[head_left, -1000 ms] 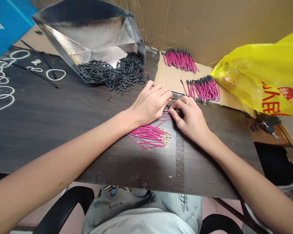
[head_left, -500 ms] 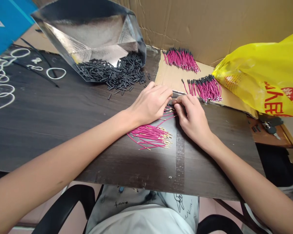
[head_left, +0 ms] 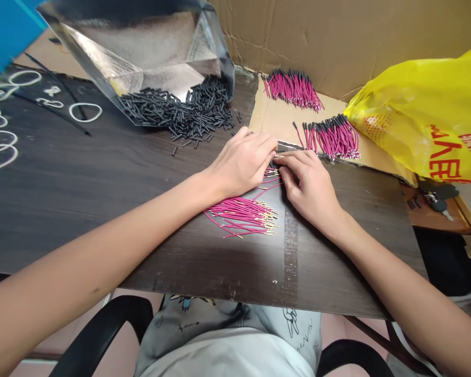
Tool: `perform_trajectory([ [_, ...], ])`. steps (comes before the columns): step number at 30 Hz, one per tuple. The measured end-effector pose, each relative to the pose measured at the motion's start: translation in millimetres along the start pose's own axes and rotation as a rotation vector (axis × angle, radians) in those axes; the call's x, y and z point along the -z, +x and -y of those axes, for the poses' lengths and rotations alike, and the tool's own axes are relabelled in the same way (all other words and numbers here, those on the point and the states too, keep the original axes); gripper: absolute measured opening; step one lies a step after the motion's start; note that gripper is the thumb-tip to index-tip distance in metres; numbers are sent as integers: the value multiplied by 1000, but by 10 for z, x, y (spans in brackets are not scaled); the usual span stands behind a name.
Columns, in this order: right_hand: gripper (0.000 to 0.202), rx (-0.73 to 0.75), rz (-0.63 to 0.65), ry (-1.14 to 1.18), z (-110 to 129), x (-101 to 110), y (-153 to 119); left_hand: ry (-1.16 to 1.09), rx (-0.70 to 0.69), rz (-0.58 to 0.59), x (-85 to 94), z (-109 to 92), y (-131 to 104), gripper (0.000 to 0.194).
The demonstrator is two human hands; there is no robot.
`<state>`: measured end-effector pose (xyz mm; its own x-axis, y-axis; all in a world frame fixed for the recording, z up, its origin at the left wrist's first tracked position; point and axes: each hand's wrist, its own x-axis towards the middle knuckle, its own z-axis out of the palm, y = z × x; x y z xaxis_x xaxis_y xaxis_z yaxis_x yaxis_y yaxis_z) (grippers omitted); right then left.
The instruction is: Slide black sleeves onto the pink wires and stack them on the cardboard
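Observation:
My left hand (head_left: pixel 245 162) is closed, its fingers curled down and their tips hidden. Facing it, my right hand (head_left: pixel 308 180) pinches with thumb and forefinger close to the left fingertips. A thin gold-tipped wire (head_left: pixel 279 156) shows between the two hands; most of it is hidden. Beneath them lie a few more pink wires and some dark pieces, partly covered by the fingers. Nearer to me, a loose bundle of pink wires (head_left: pixel 243 215) with gold ends rests on the dark table (head_left: pixel 227 267).
An open silver-lined bag (head_left: pixel 157 47) spills short black tubes (head_left: pixel 188 112) at the back. Two rows of black-capped pink wires (head_left: pixel 294 89) lie on a cardboard sheet (head_left: pixel 272 118). To the right is a yellow plastic bag (head_left: pixel 419 115); white rubber bands (head_left: pixel 85 119) lie left.
The view has shifted slightly. Both hands stay together in nearly the same place, with only small finger movement. The wire bundle and the bags have not moved.

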<state>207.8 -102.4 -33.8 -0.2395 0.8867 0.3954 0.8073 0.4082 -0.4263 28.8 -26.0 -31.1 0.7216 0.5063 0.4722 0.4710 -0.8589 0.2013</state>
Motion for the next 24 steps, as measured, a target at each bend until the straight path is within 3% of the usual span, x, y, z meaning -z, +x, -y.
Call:
perform_trajectory([
  [7, 31, 5, -25, -54, -7, 5, 4, -9, 10, -29, -7, 5, -3, 26],
  [15, 44, 1, 113, -125, -94, -73, -16, -36, 31, -25, -12, 11, 1, 27],
  [24, 45, 18, 128, -101, -62, -56, -6, -40, 32, -18, -18, 11, 0, 27],
])
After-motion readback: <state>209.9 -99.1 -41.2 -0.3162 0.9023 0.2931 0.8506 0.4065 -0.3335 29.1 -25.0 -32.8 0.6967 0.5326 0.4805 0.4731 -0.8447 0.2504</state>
